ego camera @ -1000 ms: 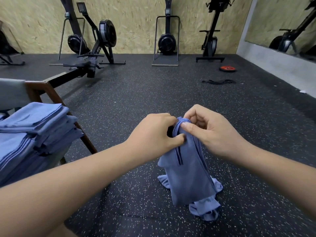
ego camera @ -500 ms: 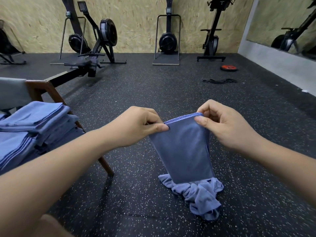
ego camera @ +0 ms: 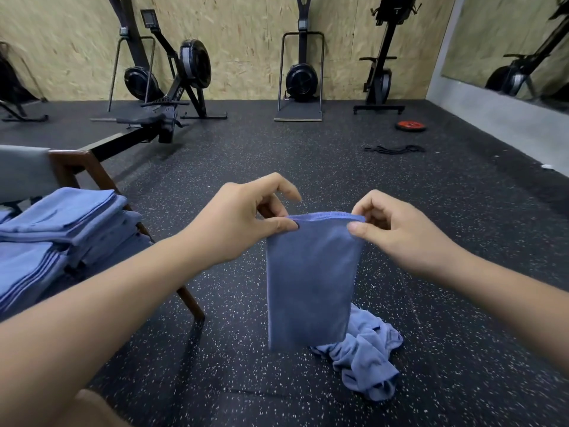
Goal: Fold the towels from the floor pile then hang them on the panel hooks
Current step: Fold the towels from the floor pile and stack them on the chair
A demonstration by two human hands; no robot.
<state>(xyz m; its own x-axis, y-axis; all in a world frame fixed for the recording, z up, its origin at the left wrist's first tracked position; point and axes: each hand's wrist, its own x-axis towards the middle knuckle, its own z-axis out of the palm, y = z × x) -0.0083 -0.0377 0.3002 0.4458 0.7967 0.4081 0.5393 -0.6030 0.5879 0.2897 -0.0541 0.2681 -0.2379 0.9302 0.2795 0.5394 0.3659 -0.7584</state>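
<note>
The black speckled rubber floor (ego camera: 308, 167) lies under everything, with the crumpled pale-blue towel pile (ego camera: 366, 362) on it, low and to the right of what I hold. The folded blue microfibre towel (ego camera: 311, 278) hangs straight down below my fingers, long axis vertical. My left hand (ego camera: 237, 223) pinches its top left corner and my right hand (ego camera: 397, 229) the right one, thumb against forefinger, both equally near.

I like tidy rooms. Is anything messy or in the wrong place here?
A crumpled towel lies bunched on the floor behind the held towel, unlike the neat folded stack on the chair. Farther back, a red weight plate and a black cord lie loose on the floor too.
</note>
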